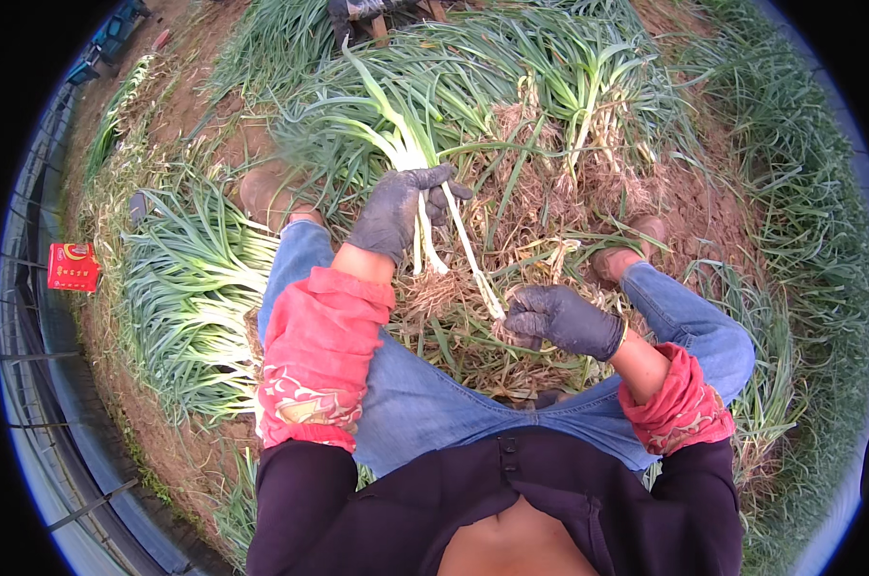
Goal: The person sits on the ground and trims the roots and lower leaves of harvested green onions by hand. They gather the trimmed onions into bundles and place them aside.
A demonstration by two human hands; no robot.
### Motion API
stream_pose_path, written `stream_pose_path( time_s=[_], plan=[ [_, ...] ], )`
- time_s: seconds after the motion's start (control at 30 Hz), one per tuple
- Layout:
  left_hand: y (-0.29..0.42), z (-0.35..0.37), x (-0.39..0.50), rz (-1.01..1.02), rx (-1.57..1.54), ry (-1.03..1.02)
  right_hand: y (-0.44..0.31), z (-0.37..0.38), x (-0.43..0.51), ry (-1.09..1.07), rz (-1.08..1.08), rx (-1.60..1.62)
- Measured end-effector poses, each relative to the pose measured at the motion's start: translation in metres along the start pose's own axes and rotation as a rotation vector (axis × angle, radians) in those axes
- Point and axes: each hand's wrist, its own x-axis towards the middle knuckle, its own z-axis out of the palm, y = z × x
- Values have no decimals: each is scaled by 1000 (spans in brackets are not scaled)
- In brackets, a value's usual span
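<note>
My left hand [398,212], in a dark glove, is closed around a small bunch of green onions [405,144]. Their leaves fan out above the fist, and white stems with brown roots hang below it. One long pale stalk [467,241] slants down from that fist towards my right hand [567,320]. The gloved right fingers are bent together at the stalk's root end, which they partly hide. Dry roots and stripped husks [499,367] litter the ground beneath both hands, between my legs.
A neat pile of cleaned green onions [197,309] lies at left. Uncleaned ones with rooty ends [607,165] spread ahead. Beyond my right leg grows a dense green strip [816,252]. A red printed box [73,267] sits at far left, near dark sheeting [53,360].
</note>
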Motion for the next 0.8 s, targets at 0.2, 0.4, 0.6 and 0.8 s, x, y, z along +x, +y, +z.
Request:
stream_pose_path(
  time_s=[0.2,0.4,0.6,0.8],
  plan=[
    [6,-1,1,102,-3,0,55,-5,-65,-203,298,-570],
    [10,7,-14,93,20,33,71,-39,-26,177,39,-761],
    [-6,15,-37,181,-25,-62,0,-57,140,417,-366,222],
    [-15,34,-59,-66,-103,-315,-71,-77,248,360,-651,-469]
  ],
)
